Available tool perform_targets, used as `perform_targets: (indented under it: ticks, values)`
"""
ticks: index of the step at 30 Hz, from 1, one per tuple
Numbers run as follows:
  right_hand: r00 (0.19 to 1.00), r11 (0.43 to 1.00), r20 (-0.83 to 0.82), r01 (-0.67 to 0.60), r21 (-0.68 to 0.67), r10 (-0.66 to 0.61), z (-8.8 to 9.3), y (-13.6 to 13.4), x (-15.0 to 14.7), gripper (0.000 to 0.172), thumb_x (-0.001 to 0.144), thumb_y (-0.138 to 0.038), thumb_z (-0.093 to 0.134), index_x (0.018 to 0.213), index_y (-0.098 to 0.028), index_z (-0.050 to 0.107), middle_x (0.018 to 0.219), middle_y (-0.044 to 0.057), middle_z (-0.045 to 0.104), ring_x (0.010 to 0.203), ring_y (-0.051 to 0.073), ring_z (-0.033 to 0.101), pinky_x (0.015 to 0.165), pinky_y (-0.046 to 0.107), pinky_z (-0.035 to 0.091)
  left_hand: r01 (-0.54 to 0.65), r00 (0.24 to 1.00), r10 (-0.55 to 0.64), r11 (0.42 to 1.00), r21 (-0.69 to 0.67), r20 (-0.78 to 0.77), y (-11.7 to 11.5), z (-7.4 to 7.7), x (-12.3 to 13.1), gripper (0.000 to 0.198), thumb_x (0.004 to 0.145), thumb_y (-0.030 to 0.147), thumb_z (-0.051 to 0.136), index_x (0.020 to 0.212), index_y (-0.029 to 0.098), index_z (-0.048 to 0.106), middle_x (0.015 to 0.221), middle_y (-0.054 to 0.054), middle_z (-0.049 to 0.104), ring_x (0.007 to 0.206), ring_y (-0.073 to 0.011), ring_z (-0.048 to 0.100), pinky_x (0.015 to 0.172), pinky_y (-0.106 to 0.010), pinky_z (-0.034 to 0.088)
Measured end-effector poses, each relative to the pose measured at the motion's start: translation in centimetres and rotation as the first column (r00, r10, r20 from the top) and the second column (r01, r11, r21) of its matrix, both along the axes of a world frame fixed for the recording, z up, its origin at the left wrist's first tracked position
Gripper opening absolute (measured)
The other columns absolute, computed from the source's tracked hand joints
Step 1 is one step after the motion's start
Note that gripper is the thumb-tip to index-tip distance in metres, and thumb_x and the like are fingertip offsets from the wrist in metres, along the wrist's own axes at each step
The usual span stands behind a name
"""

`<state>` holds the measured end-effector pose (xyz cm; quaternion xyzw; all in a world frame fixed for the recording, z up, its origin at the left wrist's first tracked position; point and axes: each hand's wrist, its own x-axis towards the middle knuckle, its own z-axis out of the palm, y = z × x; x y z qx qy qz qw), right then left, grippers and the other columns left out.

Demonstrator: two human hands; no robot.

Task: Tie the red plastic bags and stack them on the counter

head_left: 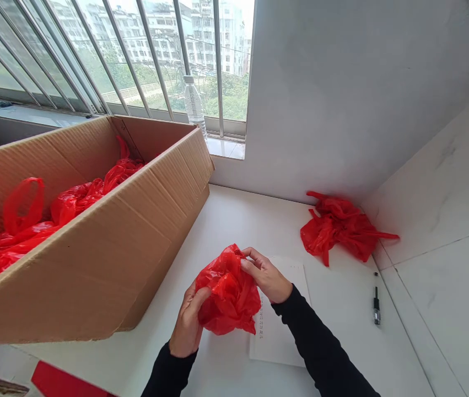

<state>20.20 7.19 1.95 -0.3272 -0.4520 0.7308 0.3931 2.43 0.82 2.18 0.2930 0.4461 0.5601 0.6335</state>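
Note:
A crumpled red plastic bag (230, 295) is held up between both hands over the white table. My left hand (190, 317) grips its lower left side, thumb in front. Fingers and thumb of my right hand (265, 275) pinch its upper right edge. Whatever the bag may contain is hidden by its folds. Partly under the bag and right arm lies a sheet of paper (279, 331) with a handwritten column of figures.
At the left stands a large open cardboard box (93, 248) with several red plastic bags (79, 201) inside. More red plastic (341, 229) lies bunched by the wall. A black pen (377, 306) lies at the right, and a clear bottle (194, 105) stands on the windowsill.

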Motion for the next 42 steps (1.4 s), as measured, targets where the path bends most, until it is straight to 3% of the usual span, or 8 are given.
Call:
perform_targets:
  ticks: [3, 8, 13, 18, 25, 30, 37, 42]
  values:
    - [1.0, 1.0, -0.013, -0.007, -0.012, 0.007, 0.4, -0.2, -0.1, 0.03, 0.085, -0.05, 0.069, 0.095, -0.024, 0.057, 0.081, -0.004, 0.063, 0.068, 0.013, 0.057, 0.066, 0.026, 0.046, -0.023, 0.999, 0.023, 1.0, 0.013, 0.035, -0.1, 0.4, 0.1, 0.044, 0.075, 0.044, 0.075, 0.113, 0.021, 0.073, 0.103, -0.009, 0.075, 0.1, -0.0341, 0.067, 0.079, -0.037, 0.055]
    - [0.998, 0.998, -0.028, -0.055, 0.034, 0.056, 0.4, -0.3, -0.2, 0.029, 0.084, -0.045, 0.07, 0.102, -0.024, 0.059, 0.087, -0.002, 0.067, 0.076, 0.015, 0.062, 0.075, 0.03, 0.049, -0.019, 0.997, 0.022, 0.998, 0.052, -0.07, 0.4, -0.4, 0.1, 0.041, 0.076, 0.033, 0.078, 0.115, 0.026, 0.07, 0.109, -0.005, 0.074, 0.1, -0.0281, 0.068, 0.08, -0.033, 0.055]
    - [0.993, 0.995, 0.086, -0.085, 0.055, 0.08, -0.1, -0.3, -0.3, 0.037, 0.082, -0.041, 0.073, 0.111, -0.023, 0.06, 0.095, 0.003, 0.068, 0.089, 0.019, 0.063, 0.081, 0.035, 0.051, -0.091, 0.993, 0.095, 0.994, 0.058, -0.071, 0.7, -1.3, -0.2, 0.044, 0.069, 0.025, 0.081, 0.112, 0.026, 0.071, 0.104, -0.003, 0.075, 0.097, -0.0274, 0.068, 0.076, -0.031, 0.055]
    - [0.991, 0.986, 0.114, -0.088, 0.138, 0.073, 0.1, -0.7, -0.5, 0.034, 0.083, -0.038, 0.072, 0.111, -0.02, 0.064, 0.098, 0.005, 0.069, 0.093, 0.02, 0.063, 0.084, 0.036, 0.051, -0.102, 0.991, 0.108, 0.991, 0.081, -0.083, 0.6, -1.2, 0.0, 0.051, 0.069, 0.02, 0.079, 0.118, 0.027, 0.068, 0.104, -0.003, 0.075, 0.096, -0.0264, 0.068, 0.075, -0.031, 0.055]
    - [0.998, 0.995, 0.041, 0.043, 0.085, -0.046, 0.2, -0.3, -0.3, 0.032, 0.083, -0.039, 0.072, 0.108, -0.019, 0.067, 0.098, 0.005, 0.07, 0.09, 0.02, 0.064, 0.082, 0.035, 0.052, 0.045, 0.997, -0.045, 0.999, 0.003, 0.062, 0.0, -0.5, -0.7, 0.054, 0.079, 0.028, 0.073, 0.132, 0.025, 0.06, 0.111, -0.007, 0.073, 0.097, -0.0261, 0.068, 0.082, -0.032, 0.054]
    - [0.996, 0.996, 0.015, 0.089, 0.024, -0.089, -0.2, 0.2, 0.0, 0.032, 0.082, -0.038, 0.073, 0.107, -0.018, 0.07, 0.098, 0.005, 0.071, 0.088, 0.019, 0.065, 0.082, 0.033, 0.051, 0.104, 0.994, -0.105, 0.994, -0.03, -0.018, -0.1, -1.2, -1.7, 0.059, 0.083, 0.031, 0.073, 0.138, 0.023, 0.054, 0.117, -0.01, 0.071, 0.104, -0.0262, 0.067, 0.088, -0.033, 0.053]
    - [1.0, 1.0, 0.0, -0.006, -0.004, 0.006, -0.5, 0.1, -0.3, 0.032, 0.082, -0.04, 0.073, 0.105, -0.018, 0.071, 0.094, 0.004, 0.072, 0.082, 0.018, 0.065, 0.079, 0.033, 0.052, 0.048, 0.992, -0.046, 0.999, -0.017, 0.116, 0.2, -0.3, -0.6, 0.054, 0.084, 0.034, 0.071, 0.135, 0.025, 0.056, 0.115, -0.009, 0.072, 0.1, -0.0246, 0.068, 0.083, -0.03, 0.053]
    - [0.991, 0.991, -0.024, -0.129, 0.029, 0.13, -0.1, -0.2, -0.4, 0.037, 0.085, -0.041, 0.07, 0.115, -0.02, 0.069, 0.104, 0.006, 0.072, 0.091, 0.019, 0.065, 0.088, 0.035, 0.05, 0.017, 0.998, -0.017, 1.0, 0.01, 0.062, 0.7, -0.5, -0.1, 0.051, 0.075, 0.025, 0.078, 0.124, 0.022, 0.065, 0.102, -0.006, 0.075, 0.09, -0.0228, 0.07, 0.076, -0.028, 0.054]
